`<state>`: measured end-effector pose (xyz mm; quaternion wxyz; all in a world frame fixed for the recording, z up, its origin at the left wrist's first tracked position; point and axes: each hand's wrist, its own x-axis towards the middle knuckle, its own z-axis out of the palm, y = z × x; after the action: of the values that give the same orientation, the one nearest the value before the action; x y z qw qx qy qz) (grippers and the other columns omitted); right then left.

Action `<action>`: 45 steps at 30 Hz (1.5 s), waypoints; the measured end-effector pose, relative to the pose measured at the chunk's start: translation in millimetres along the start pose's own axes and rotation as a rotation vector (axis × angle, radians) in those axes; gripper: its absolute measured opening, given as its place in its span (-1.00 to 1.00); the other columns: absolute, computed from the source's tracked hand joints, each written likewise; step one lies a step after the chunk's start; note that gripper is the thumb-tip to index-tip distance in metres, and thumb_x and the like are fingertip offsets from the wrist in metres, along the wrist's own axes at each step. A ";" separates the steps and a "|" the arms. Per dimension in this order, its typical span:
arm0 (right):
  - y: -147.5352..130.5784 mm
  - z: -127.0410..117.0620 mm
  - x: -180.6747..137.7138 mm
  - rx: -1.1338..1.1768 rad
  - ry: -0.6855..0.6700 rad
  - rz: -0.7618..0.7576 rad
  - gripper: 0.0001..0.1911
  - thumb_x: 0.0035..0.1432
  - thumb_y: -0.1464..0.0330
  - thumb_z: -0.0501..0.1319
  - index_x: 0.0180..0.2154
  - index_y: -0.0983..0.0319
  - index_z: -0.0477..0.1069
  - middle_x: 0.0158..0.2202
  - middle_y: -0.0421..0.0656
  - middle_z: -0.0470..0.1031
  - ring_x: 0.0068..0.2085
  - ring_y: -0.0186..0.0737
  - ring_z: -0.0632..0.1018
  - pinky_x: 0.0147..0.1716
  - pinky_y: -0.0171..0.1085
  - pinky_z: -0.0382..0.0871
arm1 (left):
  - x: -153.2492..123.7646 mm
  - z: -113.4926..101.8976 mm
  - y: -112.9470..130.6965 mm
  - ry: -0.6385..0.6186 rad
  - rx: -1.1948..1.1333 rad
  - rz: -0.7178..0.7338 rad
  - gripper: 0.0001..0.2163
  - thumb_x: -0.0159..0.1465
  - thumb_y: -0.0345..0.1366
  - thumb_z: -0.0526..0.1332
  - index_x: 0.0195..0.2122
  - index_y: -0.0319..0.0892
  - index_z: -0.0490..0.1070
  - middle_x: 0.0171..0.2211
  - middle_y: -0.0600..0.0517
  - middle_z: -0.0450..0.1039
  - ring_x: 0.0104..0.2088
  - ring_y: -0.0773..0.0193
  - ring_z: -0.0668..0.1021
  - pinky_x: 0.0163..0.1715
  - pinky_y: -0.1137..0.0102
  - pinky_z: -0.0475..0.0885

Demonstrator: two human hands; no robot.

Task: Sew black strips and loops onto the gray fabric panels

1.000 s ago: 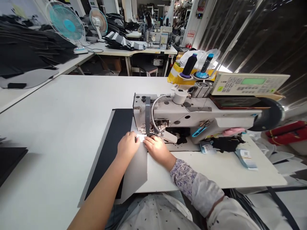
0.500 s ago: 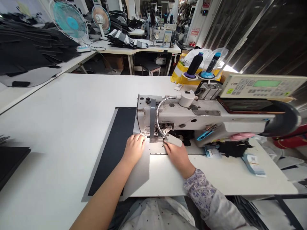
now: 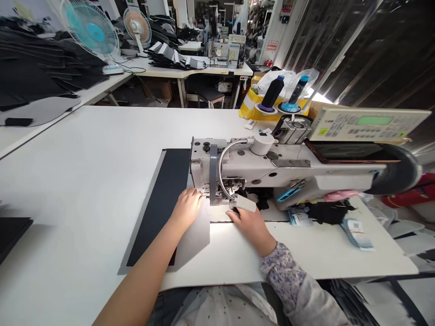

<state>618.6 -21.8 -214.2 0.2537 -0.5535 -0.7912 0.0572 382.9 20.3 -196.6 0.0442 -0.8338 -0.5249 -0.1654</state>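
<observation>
A long dark fabric panel (image 3: 159, 203) with a grey folded edge lies on the white table (image 3: 74, 154), running under the head of a white sewing machine (image 3: 258, 165). My left hand (image 3: 186, 209) presses flat on the grey edge just left of the needle, fingers curled down on the cloth. My right hand (image 3: 249, 225) rests on the machine bed right of the needle, under the small lamp (image 3: 242, 203); its fingertips are hidden by the lamp.
A control panel (image 3: 360, 123) and two thread cones (image 3: 272, 93) sit at the machine's right. Labels and dark scraps (image 3: 326, 210) lie by the machine arm. Two fans (image 3: 89, 31) and stacks of dark fabric (image 3: 34, 72) fill the tables behind.
My right hand moved from the fabric edge beside the left hand to the bed right of the needle. The fabric has shifted slightly away from me under the machine head.
</observation>
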 end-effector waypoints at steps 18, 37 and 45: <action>-4.2 2.1 9.4 -0.081 -0.014 0.019 -0.72 0.23 0.48 0.03 -0.13 0.26 0.47 -0.15 0.01 0.54 -0.08 -0.06 0.51 -0.10 -0.20 0.36 | -53.8 -21.5 70.2 -0.017 -0.145 -0.070 -0.83 0.31 -0.37 0.10 -0.14 -0.08 0.43 -0.12 -0.02 0.48 -0.09 0.15 0.46 -0.05 0.19 0.30; 7.8 0.7 7.4 0.381 -0.003 0.242 -0.77 0.19 0.36 0.08 -0.36 0.21 0.51 -0.28 -0.08 0.59 -0.14 -0.07 0.55 -0.08 -0.18 0.37 | 3.7 11.5 91.7 -0.032 -0.063 0.065 -0.89 0.30 -0.27 0.17 -0.23 -0.13 0.45 -0.26 -0.01 0.49 -0.20 0.14 0.48 -0.24 0.26 0.36; -27.0 -13.6 -1.1 1.241 -0.075 0.532 -0.67 0.17 0.14 0.16 -0.11 0.20 0.39 -0.16 -0.06 0.55 -0.18 -0.11 0.58 -0.20 -0.11 0.49 | -19.7 -16.4 85.9 0.205 -0.416 -0.171 -0.84 0.34 -0.27 0.10 -0.33 -0.12 0.42 -0.32 0.04 0.50 -0.29 0.25 0.51 -0.26 0.34 0.41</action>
<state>602.2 -35.7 -192.8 0.4743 -0.4789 -0.4566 0.5807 447.8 -38.9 -178.9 -0.0894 -0.7565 -0.5410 -0.3566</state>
